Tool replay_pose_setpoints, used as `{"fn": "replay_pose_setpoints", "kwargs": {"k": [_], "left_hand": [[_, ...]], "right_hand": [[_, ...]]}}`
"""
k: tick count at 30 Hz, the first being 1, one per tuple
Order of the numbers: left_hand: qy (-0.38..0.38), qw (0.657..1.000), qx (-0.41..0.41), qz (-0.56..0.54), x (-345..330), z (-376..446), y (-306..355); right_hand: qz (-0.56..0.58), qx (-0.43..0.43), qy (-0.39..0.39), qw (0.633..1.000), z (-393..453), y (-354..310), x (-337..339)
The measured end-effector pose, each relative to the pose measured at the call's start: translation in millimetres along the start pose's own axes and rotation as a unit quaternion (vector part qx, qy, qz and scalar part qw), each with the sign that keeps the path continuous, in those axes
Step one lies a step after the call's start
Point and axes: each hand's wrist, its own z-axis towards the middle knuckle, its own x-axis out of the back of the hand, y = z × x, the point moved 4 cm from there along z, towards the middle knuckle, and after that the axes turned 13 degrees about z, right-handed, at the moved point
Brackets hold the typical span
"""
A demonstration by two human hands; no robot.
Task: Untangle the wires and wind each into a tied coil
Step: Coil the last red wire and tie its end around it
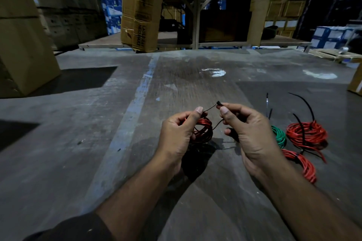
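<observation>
A grey concrete floor (pixel 82 123) carries everything, with a worn pale-blue painted stripe (pixel 135 103) running across it. On its right side lie a green wire coil (pixel 280 136), a large red wire coil (pixel 306 134) just beside it, and a smaller red coil (pixel 303 164) nearer. Black cable ties (pixel 267 101) lie beyond them. Cardboard boxes (pixel 23 45) stand at the left edge.

we see two bare forearms coming up from the bottom edge, both uncovered from the elbow region to the wrist. on the left arm we catch a dark sleeve (pixel 78 227), black or near it, pushed up and bunched near the elbow, with a few pale specks on the fabric. the right arm shows no sleeve in view. the left hand (pixel 176 135) and right hand (pixel 252 133) carry no gloves, rings, watch or bands that we can make out, and the nails are short.
</observation>
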Motion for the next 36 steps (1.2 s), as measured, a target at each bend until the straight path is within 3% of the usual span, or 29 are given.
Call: {"fn": "replay_pose_setpoints", "kwargs": {"k": [36], "left_hand": [[-0.011,1.0,-0.003,0.014,-0.1,-2.0,0.1]], "right_hand": [[0.001,0.005,-0.005,1.0,0.2,0.0,0.1]]}}
